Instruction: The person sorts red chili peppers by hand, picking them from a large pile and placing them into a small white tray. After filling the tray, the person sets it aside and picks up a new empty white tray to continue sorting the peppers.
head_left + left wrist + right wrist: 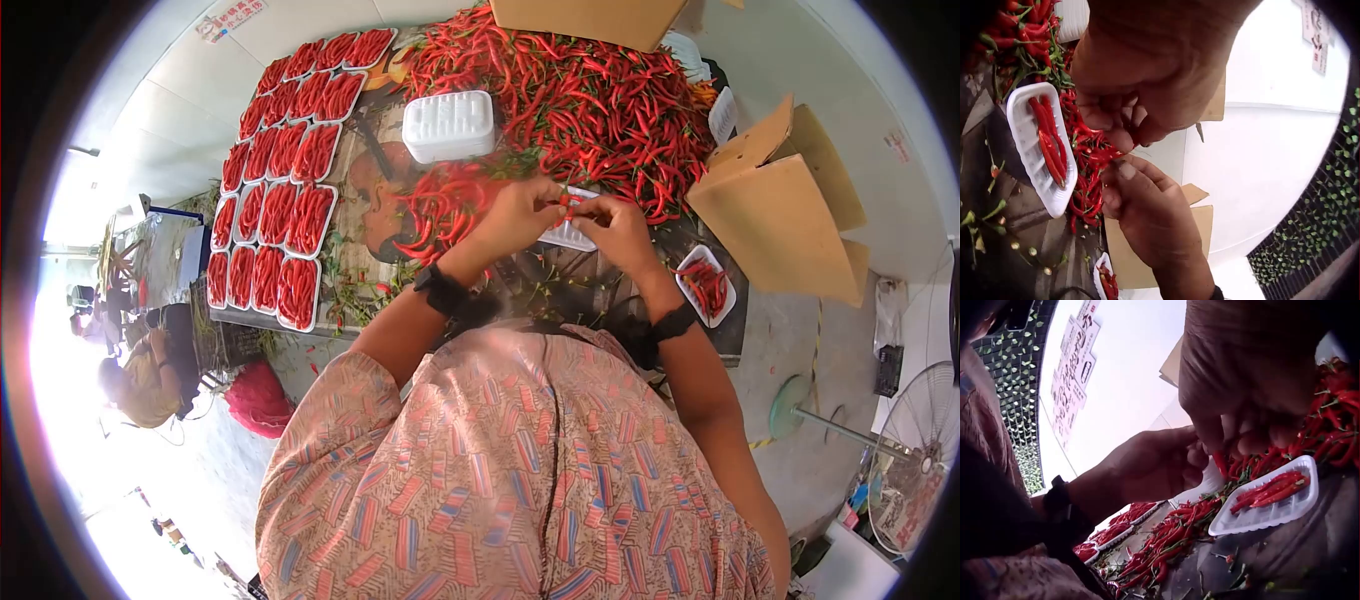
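My left hand [515,218] and right hand [618,238] meet in front of the body, fingertips close together. Between them they pinch a red chili pepper [1219,464], mostly covered by the fingers. Just below the hands lies a white ribbed foam tray [1022,103]; a few red chilies [1050,140] rest lengthwise in it. A loose pile of chilies [435,212] spreads beside the left hand. Beyond both hands rises a large heap of red chilies [610,110], many with green stems.
Rows of filled chili trays [285,150] cover the table's left side. A stack of white trays [448,125] stands at the back. To the right are a smaller chili tray [707,285] and an open cardboard box [780,210]. Stem scraps [350,285] litter the near edge.
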Demonstrator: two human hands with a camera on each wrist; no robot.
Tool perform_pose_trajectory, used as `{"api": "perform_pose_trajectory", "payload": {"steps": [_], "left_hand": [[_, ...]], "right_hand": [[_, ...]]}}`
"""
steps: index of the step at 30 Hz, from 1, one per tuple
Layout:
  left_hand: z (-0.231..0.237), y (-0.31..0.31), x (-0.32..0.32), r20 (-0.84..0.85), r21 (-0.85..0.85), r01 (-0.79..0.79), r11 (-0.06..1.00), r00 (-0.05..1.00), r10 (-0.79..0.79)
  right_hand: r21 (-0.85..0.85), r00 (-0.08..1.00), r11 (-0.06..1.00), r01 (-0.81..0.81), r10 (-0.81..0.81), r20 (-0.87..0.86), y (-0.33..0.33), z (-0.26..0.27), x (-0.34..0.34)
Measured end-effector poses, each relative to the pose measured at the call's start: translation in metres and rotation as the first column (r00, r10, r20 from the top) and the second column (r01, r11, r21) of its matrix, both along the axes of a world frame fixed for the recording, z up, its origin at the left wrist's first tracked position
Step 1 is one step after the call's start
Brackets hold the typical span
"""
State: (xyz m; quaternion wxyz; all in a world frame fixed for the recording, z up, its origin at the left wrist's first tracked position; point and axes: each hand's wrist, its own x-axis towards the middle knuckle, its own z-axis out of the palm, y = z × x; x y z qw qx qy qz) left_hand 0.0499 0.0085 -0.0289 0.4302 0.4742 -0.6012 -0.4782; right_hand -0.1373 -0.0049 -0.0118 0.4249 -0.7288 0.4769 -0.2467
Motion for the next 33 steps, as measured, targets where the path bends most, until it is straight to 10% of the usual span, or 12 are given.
{"api": "perform_pose_trajectory", "payload": {"steps": [2, 15, 20, 23, 24, 26, 28, 33], "left_hand": [[-0.003, 0.003, 0.002, 0.053, 0.002, 0.018, 1.0, 0.998, -0.018], [0.01, 0.01, 0.001, 0.339, -0.232, 0.161, 0.959, 0.938, -0.075], [0.004, 0.01, 0.001, 0.372, -0.151, 0.196, 0.969, 0.919, -0.128], [-0.007, 0.009, 0.006, 0.43, -0.149, 0.242, 0.959, 0.889, -0.158], [-0.005, 0.009, 0.009, 0.355, -0.058, 0.123, 0.991, 0.93, -0.095], [-0.007, 0.009, 0.015, 0.284, 0.044, 0.009, 0.999, 0.959, -0.021], [-0.016, 0.004, 0.024, -0.27, 0.224, 0.047, 0.973, 0.963, 0.016], [-0.028, 0.002, 0.024, -0.264, 0.275, 0.044, 0.96, 0.964, 0.031]], "right_hand": [[0.139, 0.942, 0.989, 0.039, -0.083, 0.327, -0.008, -0.009, -0.002], [0.303, 0.955, 0.953, 0.01, -0.099, 0.278, -0.008, -0.01, -0.004], [-0.419, 0.997, 0.908, -0.026, -0.007, -0.077, -0.005, -0.011, 0.001], [-0.525, 0.985, 0.847, -0.088, -0.005, -0.172, 0.0, -0.006, -0.002], [-0.525, 0.985, 0.847, -0.089, -0.002, -0.17, 0.0, -0.002, -0.008], [0.129, 0.73, 0.928, -0.351, 0.357, -0.582, -0.003, 0.006, -0.025], [0.082, 0.781, 0.943, -0.321, 0.313, -0.541, 0.0, -0.009, -0.031], [-0.123, 0.969, 0.984, -0.128, 0.097, -0.226, 0.004, -0.016, -0.009]]}}
